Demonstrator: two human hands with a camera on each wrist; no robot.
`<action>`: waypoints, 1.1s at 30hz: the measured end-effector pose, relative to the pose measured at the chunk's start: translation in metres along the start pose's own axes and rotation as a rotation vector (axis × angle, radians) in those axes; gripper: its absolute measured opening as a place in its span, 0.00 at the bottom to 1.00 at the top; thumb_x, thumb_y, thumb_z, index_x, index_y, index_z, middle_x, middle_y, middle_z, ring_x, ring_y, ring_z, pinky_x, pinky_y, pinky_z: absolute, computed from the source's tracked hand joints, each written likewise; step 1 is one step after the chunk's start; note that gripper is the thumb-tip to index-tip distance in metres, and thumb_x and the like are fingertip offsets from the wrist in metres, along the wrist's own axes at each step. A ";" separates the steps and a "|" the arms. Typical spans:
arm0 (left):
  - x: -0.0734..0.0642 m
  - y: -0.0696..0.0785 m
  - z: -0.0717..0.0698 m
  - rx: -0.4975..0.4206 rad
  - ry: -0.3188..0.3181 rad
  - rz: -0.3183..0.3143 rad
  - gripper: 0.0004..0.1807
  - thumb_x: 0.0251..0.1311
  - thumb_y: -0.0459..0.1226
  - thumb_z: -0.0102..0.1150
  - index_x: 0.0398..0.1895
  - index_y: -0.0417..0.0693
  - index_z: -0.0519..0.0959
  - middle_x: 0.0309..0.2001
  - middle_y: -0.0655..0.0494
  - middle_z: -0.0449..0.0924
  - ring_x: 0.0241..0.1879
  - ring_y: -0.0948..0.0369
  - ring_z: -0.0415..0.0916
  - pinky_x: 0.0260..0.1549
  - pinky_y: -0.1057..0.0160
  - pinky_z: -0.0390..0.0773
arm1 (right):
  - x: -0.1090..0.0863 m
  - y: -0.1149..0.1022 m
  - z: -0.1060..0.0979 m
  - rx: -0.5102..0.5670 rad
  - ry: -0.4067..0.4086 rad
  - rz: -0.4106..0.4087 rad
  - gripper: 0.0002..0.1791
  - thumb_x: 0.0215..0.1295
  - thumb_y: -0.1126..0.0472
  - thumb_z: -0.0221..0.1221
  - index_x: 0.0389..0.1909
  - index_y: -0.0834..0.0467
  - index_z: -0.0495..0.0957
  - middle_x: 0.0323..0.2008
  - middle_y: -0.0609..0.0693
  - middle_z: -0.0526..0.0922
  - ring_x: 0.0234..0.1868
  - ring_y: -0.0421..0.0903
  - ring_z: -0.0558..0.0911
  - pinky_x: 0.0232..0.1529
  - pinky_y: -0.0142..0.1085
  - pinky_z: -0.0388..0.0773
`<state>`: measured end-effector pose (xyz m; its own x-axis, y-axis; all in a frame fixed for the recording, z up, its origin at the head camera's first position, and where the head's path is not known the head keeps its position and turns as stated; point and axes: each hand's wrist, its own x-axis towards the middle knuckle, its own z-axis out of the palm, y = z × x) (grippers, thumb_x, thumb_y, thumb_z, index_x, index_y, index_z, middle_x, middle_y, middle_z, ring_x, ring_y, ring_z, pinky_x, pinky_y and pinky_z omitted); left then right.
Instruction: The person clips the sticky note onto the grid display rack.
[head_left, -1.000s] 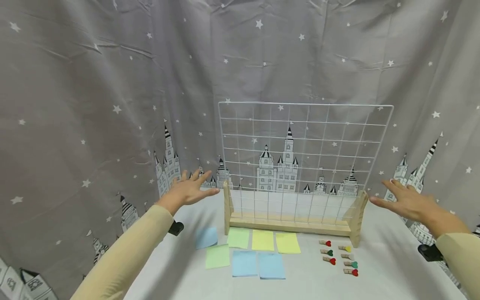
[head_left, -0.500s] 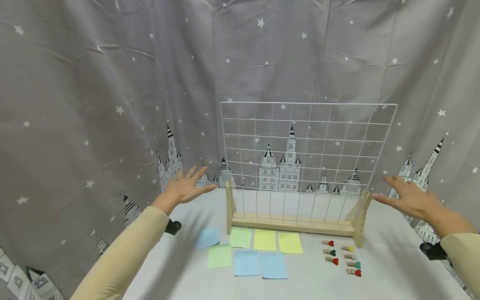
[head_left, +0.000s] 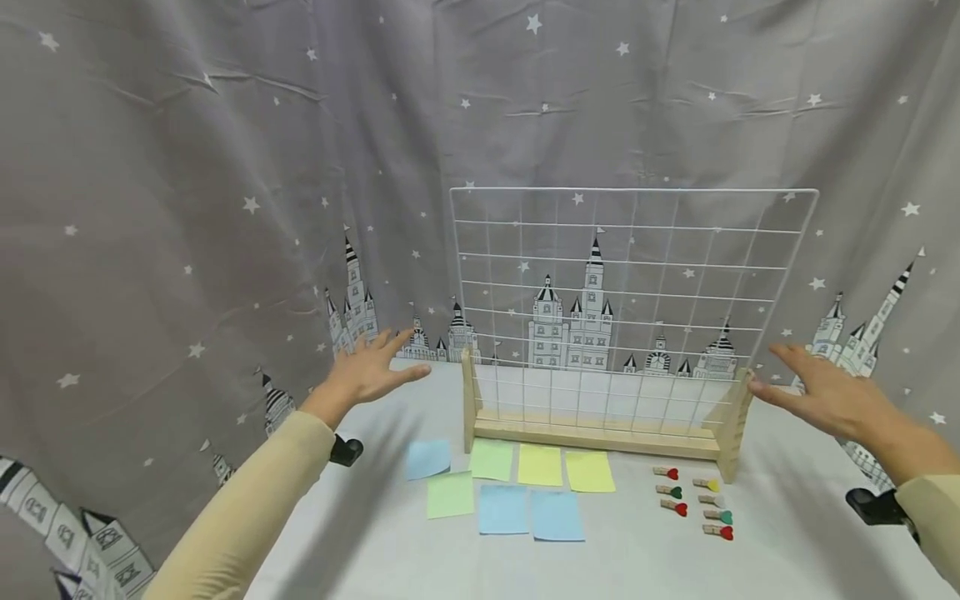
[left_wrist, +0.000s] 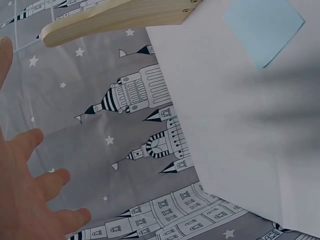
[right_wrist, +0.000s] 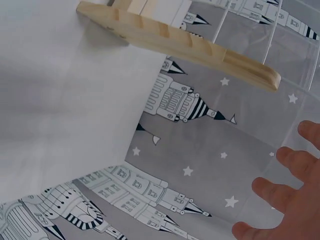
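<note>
Fingers spread, my left hand [head_left: 363, 379] hovers over the table's left side and holds nothing. My right hand [head_left: 834, 398] is stretched out in the air to the right, also holding nothing. Between them a white wire grid [head_left: 633, 291] stands upright in a wooden base [head_left: 596, 435]. Before it lie blue, green and yellow paper notes, among them a blue note [head_left: 503, 509], a green note [head_left: 450, 495] and a yellow note [head_left: 540, 465]. To their right are several small wooden clothespins with coloured hearts, such as a red-heart clothespin [head_left: 718, 531].
The white table [head_left: 390, 554] has a curtain [head_left: 225, 167] printed with stars and castles behind and beside it. In the wrist views, the base's left end [left_wrist: 115, 16] and right end [right_wrist: 185, 42] rise near the hands. A black wrist device [head_left: 346, 451] sits under the left sleeve.
The head view has shifted, so the grid, notes and clothespins appear a little further right and higher. Both hands stay spread in the air with little movement of their own.
</note>
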<state>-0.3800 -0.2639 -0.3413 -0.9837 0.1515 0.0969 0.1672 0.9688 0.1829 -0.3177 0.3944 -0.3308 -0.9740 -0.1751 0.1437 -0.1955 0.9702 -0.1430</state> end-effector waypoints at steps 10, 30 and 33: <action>-0.010 -0.001 0.015 0.023 -0.008 0.011 0.57 0.56 0.82 0.38 0.84 0.64 0.51 0.81 0.40 0.54 0.76 0.25 0.46 0.66 0.18 0.47 | -0.008 -0.005 0.009 0.033 0.045 0.003 0.52 0.74 0.30 0.47 0.80 0.66 0.46 0.73 0.79 0.57 0.67 0.84 0.62 0.51 0.83 0.62; -0.023 -0.011 0.045 -0.035 0.020 0.015 0.54 0.56 0.80 0.45 0.79 0.60 0.62 0.75 0.45 0.68 0.72 0.40 0.68 0.57 0.26 0.71 | -0.022 -0.011 0.032 0.083 0.119 0.049 0.49 0.73 0.32 0.52 0.78 0.64 0.54 0.66 0.81 0.66 0.59 0.85 0.70 0.43 0.74 0.74; -0.026 -0.012 0.048 -0.054 0.007 0.008 0.53 0.57 0.78 0.48 0.79 0.59 0.62 0.74 0.42 0.69 0.71 0.39 0.68 0.57 0.25 0.71 | -0.022 -0.012 0.035 0.079 0.138 0.048 0.48 0.73 0.33 0.53 0.76 0.66 0.58 0.65 0.82 0.67 0.56 0.84 0.73 0.42 0.72 0.75</action>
<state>-0.3600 -0.2699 -0.3930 -0.9819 0.1574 0.1052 0.1783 0.9557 0.2344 -0.2978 0.3809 -0.3666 -0.9585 -0.0986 0.2675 -0.1626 0.9598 -0.2290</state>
